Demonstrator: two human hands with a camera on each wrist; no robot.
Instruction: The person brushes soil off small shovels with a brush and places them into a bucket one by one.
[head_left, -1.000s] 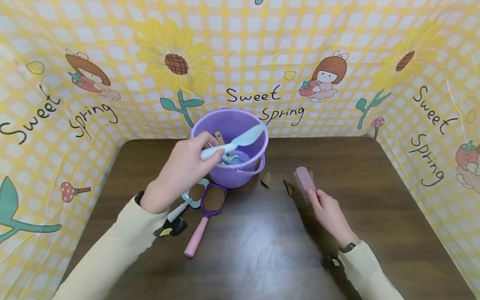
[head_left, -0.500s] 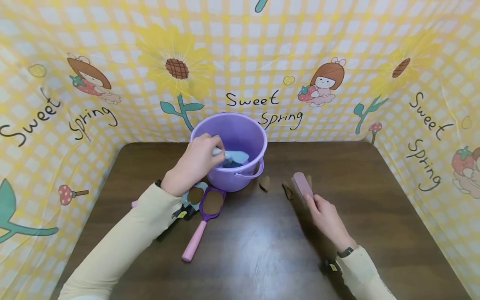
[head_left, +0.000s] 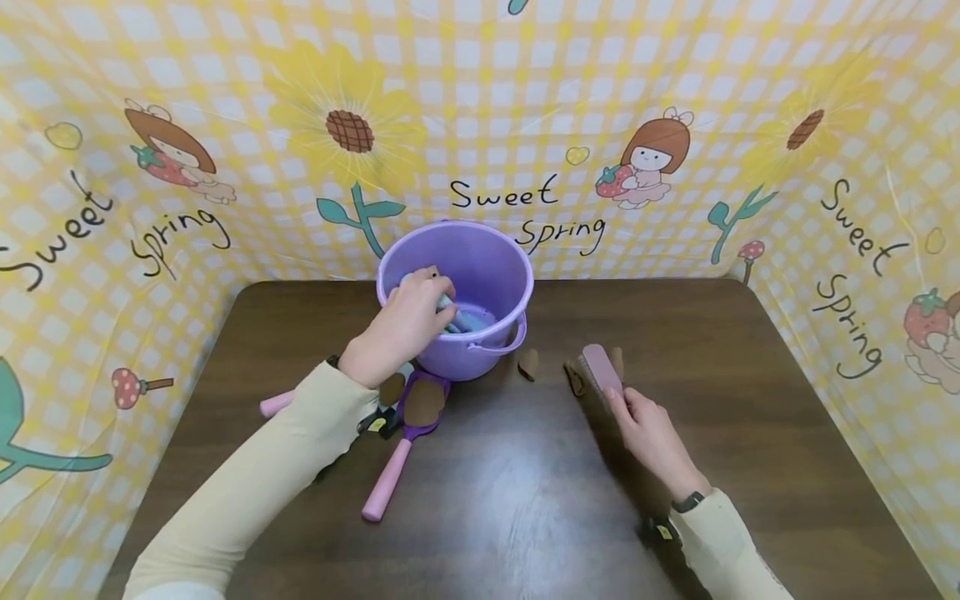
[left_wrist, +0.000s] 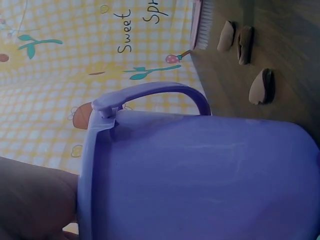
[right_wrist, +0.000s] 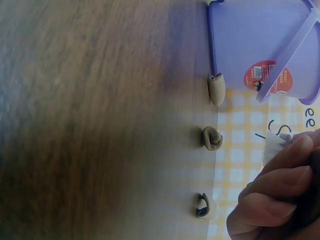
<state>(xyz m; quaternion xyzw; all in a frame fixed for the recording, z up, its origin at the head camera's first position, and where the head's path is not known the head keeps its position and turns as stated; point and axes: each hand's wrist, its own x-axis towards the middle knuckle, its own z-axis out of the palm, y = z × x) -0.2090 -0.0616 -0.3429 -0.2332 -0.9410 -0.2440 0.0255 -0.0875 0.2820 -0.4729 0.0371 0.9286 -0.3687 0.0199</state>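
Note:
My left hand [head_left: 401, 325] reaches over the near left rim of the purple bucket [head_left: 472, 358] and holds a light blue trowel [head_left: 471, 320] by its handle. The blade lies low inside the bucket; other contents there are mostly hidden by the hand. In the left wrist view the bucket wall [left_wrist: 190, 170] hides the fingertips. My right hand [head_left: 660, 433] holds a pink brush [head_left: 598, 365] above the table, right of the bucket. White bristles [right_wrist: 274, 147] show beyond the fingers in the right wrist view.
Three curled brown pieces [head_left: 528, 365] lie between bucket and brush. A purple scoop [head_left: 423, 404] with a pink handle and brown filling lies before the bucket, beside a partly hidden light blue one. Another pink handle [head_left: 276, 403] pokes out left of my sleeve. Patterned cloth [head_left: 495, 125] walls the table.
My left hand has lowered the light blue trowel from above the rim down into the bucket. The right hand with the brush has stayed almost still.

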